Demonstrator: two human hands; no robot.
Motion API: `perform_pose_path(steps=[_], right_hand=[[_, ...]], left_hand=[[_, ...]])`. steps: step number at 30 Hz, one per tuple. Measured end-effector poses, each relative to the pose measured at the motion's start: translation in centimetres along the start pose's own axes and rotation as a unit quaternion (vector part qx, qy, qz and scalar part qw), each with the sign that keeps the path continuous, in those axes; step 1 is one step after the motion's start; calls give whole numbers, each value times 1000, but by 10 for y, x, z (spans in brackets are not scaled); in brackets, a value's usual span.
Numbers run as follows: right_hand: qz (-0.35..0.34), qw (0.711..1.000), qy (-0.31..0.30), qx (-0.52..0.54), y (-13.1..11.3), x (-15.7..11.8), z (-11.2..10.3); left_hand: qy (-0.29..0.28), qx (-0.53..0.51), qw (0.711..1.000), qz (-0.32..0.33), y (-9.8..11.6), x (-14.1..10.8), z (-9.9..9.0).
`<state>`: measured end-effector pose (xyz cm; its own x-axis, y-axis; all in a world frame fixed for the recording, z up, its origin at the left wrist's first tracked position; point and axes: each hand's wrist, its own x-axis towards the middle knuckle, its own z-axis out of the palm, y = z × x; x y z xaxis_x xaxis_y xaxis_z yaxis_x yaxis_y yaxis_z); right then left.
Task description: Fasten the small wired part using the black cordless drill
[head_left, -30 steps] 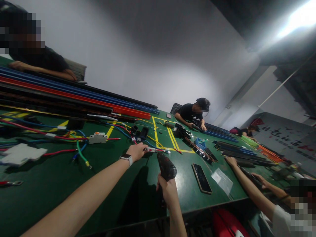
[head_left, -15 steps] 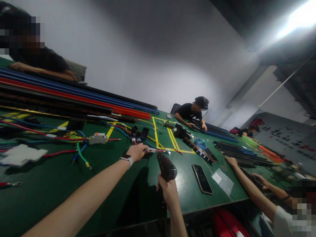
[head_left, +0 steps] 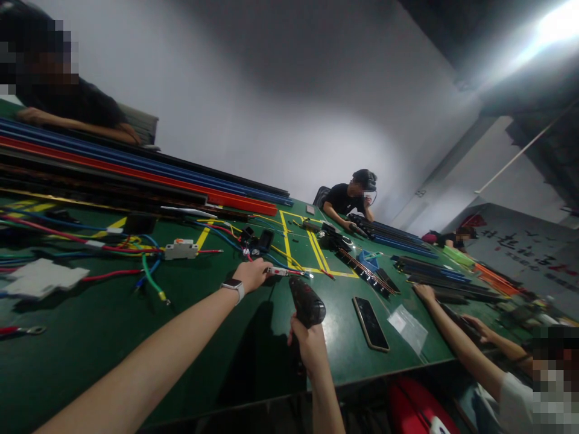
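Note:
My right hand point(head_left: 310, 345) is wrapped round the grip of a black cordless drill point(head_left: 307, 303), its nose pointing away from me and toward the left hand's work. With a watch on the wrist, my left hand point(head_left: 252, 275) is closed on a small white circuit breaker point(head_left: 276, 272) low over the green table. Wires with ring terminals point(head_left: 307, 275) lie at its far end, close to the drill's tip; whether the tip touches anything I cannot make out. Just beyond my left hand lie black parts point(head_left: 260, 242) with coloured wires.
Wired breakers point(head_left: 181, 249) and a white block point(head_left: 43, 278) lie left. Long blue and red rails point(head_left: 239, 202) run along the back. A phone point(head_left: 371, 323) and a plastic bag point(head_left: 408, 330) lie right, near a co-worker's arm point(head_left: 465, 343). Another person point(head_left: 348, 202) sits across.
Both my hands keep almost the same place and hold. The person across has raised one hand toward the head. The view has shifted slightly.

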<state>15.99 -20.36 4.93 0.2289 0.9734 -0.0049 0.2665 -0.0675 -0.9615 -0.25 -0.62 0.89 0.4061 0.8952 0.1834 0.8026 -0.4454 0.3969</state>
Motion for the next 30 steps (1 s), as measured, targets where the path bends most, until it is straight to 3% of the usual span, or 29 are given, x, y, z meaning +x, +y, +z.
perform_pose_path(steps=[30], right_hand=[[-1,1000,-13,-6,0,0,1]], left_hand=[[0,6,1000,-4,-1,1,2]])
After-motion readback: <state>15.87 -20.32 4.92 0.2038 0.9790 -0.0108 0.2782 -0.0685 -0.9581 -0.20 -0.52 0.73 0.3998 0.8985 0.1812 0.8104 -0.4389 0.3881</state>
